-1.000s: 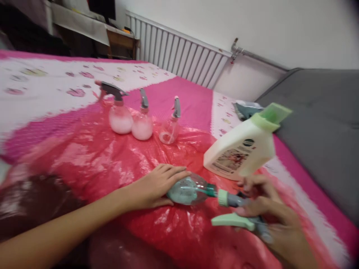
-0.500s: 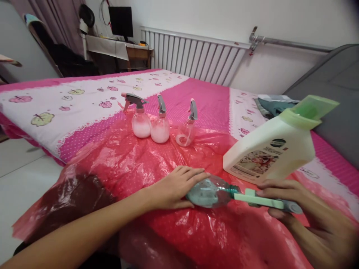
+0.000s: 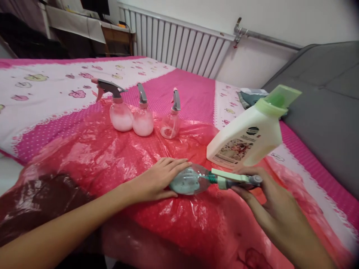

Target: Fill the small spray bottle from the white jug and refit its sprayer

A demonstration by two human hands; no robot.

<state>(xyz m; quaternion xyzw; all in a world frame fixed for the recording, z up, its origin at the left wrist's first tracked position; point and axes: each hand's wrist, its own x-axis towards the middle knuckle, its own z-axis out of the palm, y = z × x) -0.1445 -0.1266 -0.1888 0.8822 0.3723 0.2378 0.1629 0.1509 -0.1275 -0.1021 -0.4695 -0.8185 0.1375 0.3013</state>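
A clear green-tinted spray bottle (image 3: 193, 180) lies on its side on the red plastic sheet (image 3: 117, 157), its threaded neck toward the right. My left hand (image 3: 164, 177) is wrapped over the bottle's base. My right hand (image 3: 266, 201) grips a pale green and grey spray head (image 3: 237, 178) by its nozzle end. The head's collar is beside the bottle's neck; whether the threads have caught, I cannot tell. Just behind the right hand, a large white jug (image 3: 246, 134) with a green cap leans to the right.
Behind the bottle stand a pink-grey spray bottle (image 3: 120, 114) and a second one (image 3: 143, 119), both with whitish contents, and a third (image 3: 169, 123) with little inside. A patterned bedspread (image 3: 193, 89) lies under the sheet. A grey headboard (image 3: 322, 86) rises at right.
My right hand has turned the spray head, so its collar now shows beside the bottle's neck. The view has shifted, moving everything left and slightly up. My left hand keeps its hold.
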